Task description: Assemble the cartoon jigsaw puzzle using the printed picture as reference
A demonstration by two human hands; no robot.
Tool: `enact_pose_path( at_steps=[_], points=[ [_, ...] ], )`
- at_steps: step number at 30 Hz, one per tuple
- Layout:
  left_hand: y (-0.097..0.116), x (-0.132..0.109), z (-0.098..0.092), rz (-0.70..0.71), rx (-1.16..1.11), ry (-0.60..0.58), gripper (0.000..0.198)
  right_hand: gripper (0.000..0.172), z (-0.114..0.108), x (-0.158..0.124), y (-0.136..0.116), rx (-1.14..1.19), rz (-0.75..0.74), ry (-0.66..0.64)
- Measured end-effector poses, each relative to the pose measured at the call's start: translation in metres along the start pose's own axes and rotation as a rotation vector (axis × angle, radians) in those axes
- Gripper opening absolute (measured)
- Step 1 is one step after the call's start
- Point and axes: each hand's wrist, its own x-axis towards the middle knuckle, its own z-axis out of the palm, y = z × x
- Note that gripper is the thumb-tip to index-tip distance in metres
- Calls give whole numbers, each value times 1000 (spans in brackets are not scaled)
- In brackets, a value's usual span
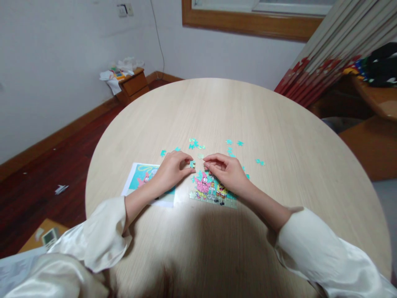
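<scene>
A partly assembled jigsaw puzzle (203,184) with a pink starfish and a yellow cartoon figure lies in front of me. Just above its upper left corner, my left hand (175,167) pinches a teal puzzle piece (192,164) between thumb and forefinger. My right hand (226,170) hovers over the puzzle's upper right part and hides some of it. Its thumb and forefinger are closed together near the top edge; what they hold is too small to make out. Under my left wrist lies a printed reference picture (134,182), partly covered by the forearm.
Loose teal pieces (194,145) are scattered beyond my hands, with more pieces (259,162) to the right. Everything lies on a round wooden table (248,107). A small cabinet (135,85) with plastic bags stands by the wall; a curtain (310,66) hangs at right.
</scene>
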Motion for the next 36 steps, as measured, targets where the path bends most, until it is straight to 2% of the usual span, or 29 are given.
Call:
enact_pose_path(
  at_steps=[9, 16, 29, 31, 33, 35, 36],
  points=[
    [1, 1, 0, -53, 96, -68, 21, 16, 0, 0, 0, -74, -60, 4],
    [3, 1, 0, -105, 87, -107, 23, 16, -1, 0, 0, -80, -60, 1],
    [-2, 1, 2, -89, 84, -116, 27, 17, -3, 0, 0, -55, -57, 28],
    [1, -2, 1, -55, 115, -75, 31, 17, -3, 0, 0, -52, -62, 39],
    [11, -8, -3, 16, 177, 39, 28, 17, -4, 0, -1, -56, -66, 45],
    [27, -18, -6, 154, 228, 179, 12, 16, -4, 0, -3, -65, -72, 53],
    [36, -23, -7, 273, 230, 195, 19, 16, -4, 0, -3, -70, -75, 60]
  ],
)
